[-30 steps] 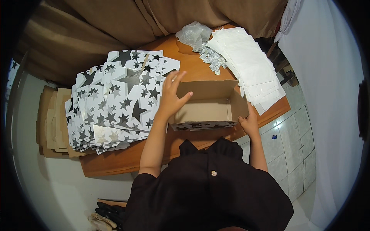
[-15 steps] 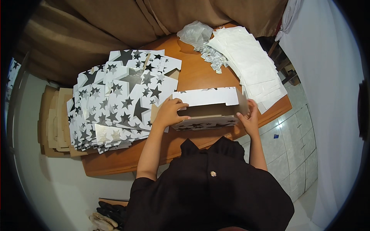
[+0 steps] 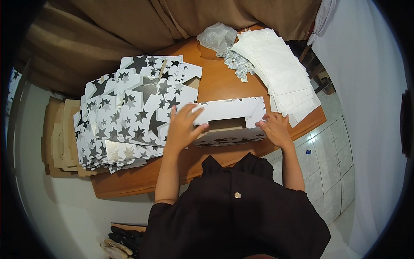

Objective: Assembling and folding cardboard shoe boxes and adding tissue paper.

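Resting on the wooden table (image 3: 215, 86) in front of you is the star-printed box (image 3: 228, 121). Your left hand (image 3: 183, 127) lies flat, fingers spread, over its left end; your right hand (image 3: 274, 129) presses its right end, seemingly uncurled. Flat star-printed sheets (image 3: 129, 121) lie stacked just left.

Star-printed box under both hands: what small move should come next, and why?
Probably press the white top flap down flat. It covers only the far side of the star-printed box, with a brown gap open below it, while the left hand and right hand steady the two ends.
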The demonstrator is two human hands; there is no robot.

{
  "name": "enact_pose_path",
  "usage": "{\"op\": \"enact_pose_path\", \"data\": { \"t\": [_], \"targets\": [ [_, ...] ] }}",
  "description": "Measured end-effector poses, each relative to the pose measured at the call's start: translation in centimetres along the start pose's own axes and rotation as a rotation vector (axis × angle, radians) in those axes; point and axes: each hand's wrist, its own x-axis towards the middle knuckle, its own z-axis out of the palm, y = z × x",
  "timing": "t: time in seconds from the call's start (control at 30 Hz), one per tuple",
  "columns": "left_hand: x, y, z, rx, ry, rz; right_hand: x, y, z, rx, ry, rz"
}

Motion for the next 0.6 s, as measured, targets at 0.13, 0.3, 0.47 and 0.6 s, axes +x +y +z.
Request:
{"op": "enact_pose_path", "data": {
  "t": [0.13, 0.3, 0.47, 0.6],
  "targets": [
    [-2.1, -1.7, -2.0, -0.037, 0.401, -0.150, -0.6, -0.2, -0.8, -0.019, -0.046, -0.021],
    [-4.2, -5.2, -0.1, -0.242, 0.504, -0.368, -0.7, -0.5, -0.5, -0.125, -0.056, -0.070],
    [-5.2, -7.8, 5.4, -0.702, 0.289, -0.449, -0.1, -0.8, -0.7, 0.006, -0.114, -0.042],
    [-3.1, -5.4, 6.5, -0.748, 0.086, -0.440, -1.1, 0.2, 0.8, 0.172, -0.046, -0.094]
  ]
}}
